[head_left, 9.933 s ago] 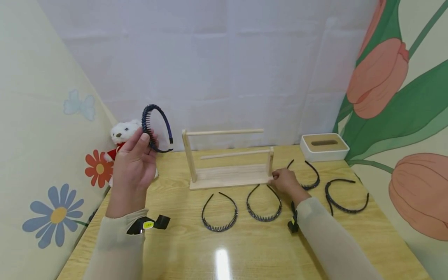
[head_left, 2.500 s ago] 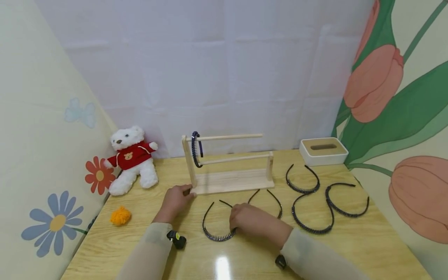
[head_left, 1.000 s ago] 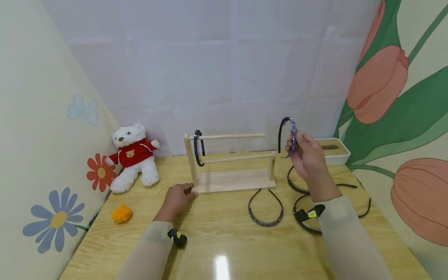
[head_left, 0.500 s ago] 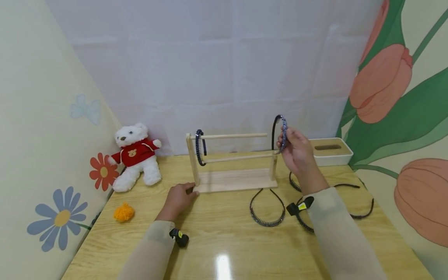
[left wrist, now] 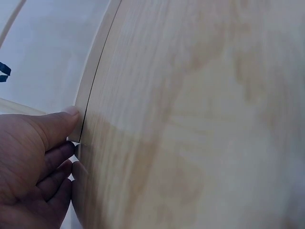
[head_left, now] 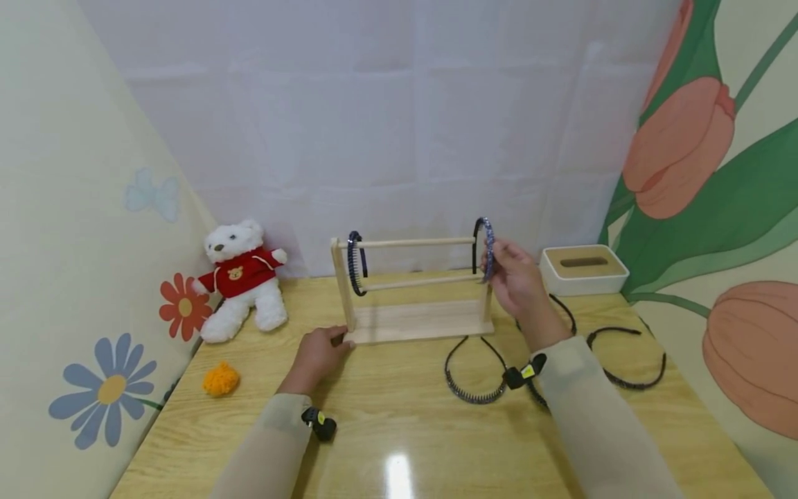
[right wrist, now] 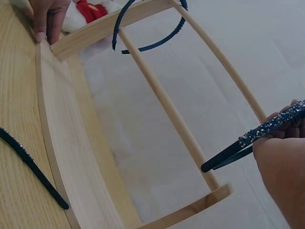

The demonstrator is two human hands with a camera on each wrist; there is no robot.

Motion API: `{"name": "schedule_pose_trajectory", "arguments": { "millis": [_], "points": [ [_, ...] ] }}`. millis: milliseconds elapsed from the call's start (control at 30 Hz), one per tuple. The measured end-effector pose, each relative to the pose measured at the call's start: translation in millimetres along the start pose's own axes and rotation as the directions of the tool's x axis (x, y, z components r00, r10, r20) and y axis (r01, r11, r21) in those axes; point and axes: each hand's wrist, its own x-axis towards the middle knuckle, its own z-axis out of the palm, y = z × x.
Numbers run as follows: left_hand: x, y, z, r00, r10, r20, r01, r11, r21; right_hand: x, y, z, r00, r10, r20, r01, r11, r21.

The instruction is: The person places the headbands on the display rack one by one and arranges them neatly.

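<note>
My right hand (head_left: 519, 284) pinches a glittery dark-blue toothed headband (head_left: 489, 242) at the free right end of the upper rod of a wooden rack (head_left: 418, 322). In the right wrist view the headband's tips (right wrist: 214, 162) are by the lower rod, near its end post. My left hand (head_left: 316, 357) holds the rack's front left base corner; the left wrist view shows the thumb (left wrist: 64, 121) on the base edge and curled fingers at the corner. Another dark headband (head_left: 353, 263) hangs at the left end of the upper rod. In front of the base lies a headband (head_left: 476, 398) with teeth.
More headbands (head_left: 636, 384) lie on the table's right side, partly hidden by my right arm. Behind them stands a white tissue box (head_left: 584, 270) with a wooden lid. A white teddy bear (head_left: 243, 284) sits at the back left, with an orange pom-pom (head_left: 221, 379) before it.
The headband in my right hand has been lifted off the table and moved left to the upper rod's end. Earlier, another headband went onto the rod's left. My left hand has stayed at the base corner lately.
</note>
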Motion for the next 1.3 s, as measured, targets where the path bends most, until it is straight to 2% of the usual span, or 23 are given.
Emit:
{"name": "schedule_pose_trajectory", "arguments": {
  "millis": [333,667,1000,1167,1300],
  "points": [
    [-0.5,-1.3,-0.8,1.0,0.021,-0.023,-0.021,1.0,0.012,1.0,17.7,18.2,0.998,0.061,0.032,-0.06,0.998,-0.035],
    [0.8,-1.9,0.3,1.0,0.01,-0.007,-0.01,1.0,0.001,-0.8,43.1,40.0,0.987,0.127,0.095,-0.118,0.988,-0.098],
    [0.1,-0.5,-0.4,1.0,0.002,-0.012,-0.002,1.0,-0.008,0.0,65.8,74.8,0.98,0.165,0.113,-0.147,0.978,-0.149],
    [-1.4,-0.8,0.3,1.0,-0.006,-0.007,0.006,1.0,-0.014,1.5,76.4,87.2,0.978,0.177,0.109,-0.161,0.976,-0.148],
    [-1.2,-0.1,-0.4,1.0,0.011,-0.012,-0.011,1.0,-0.014,2.8,83.0,94.8,0.979,0.174,0.102,-0.159,0.978,-0.138]
  ]
}}
